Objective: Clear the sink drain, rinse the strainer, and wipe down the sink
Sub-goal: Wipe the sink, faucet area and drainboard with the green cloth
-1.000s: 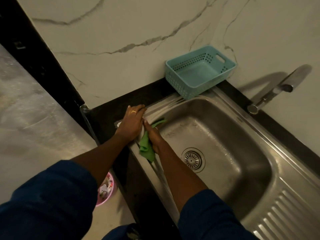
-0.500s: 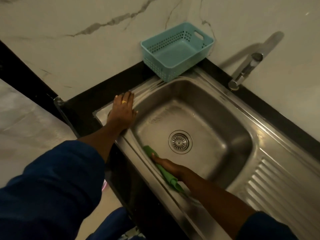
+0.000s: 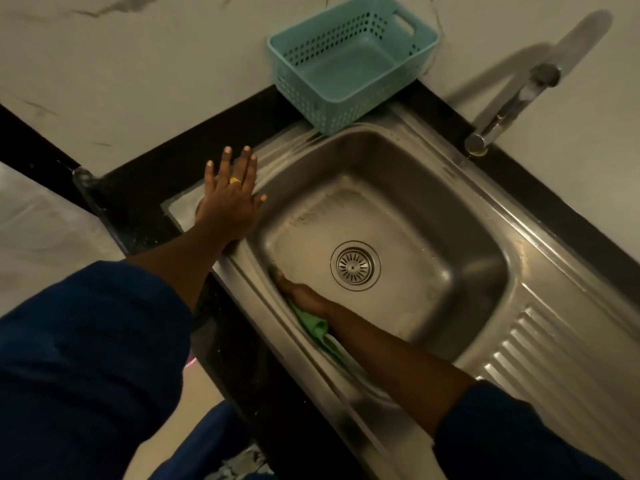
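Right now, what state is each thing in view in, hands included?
Left hand: flat, fingers straight, resting on the sink rim.
Right hand: pressing the green cloth against the sink's near wall.
Green cloth: bunched under that hand.
Strainer: seated in the sink floor.
Faucet: no water visible.
Basket: upright, empty.

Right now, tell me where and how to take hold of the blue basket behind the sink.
Take the basket by its top rim, from above, on the side facing the sink. It is open-topped and empty, so fingers can hook over the rim, while the wall stands close behind it. The handle slot at the far end sits nearest the wall and looks harder to reach.
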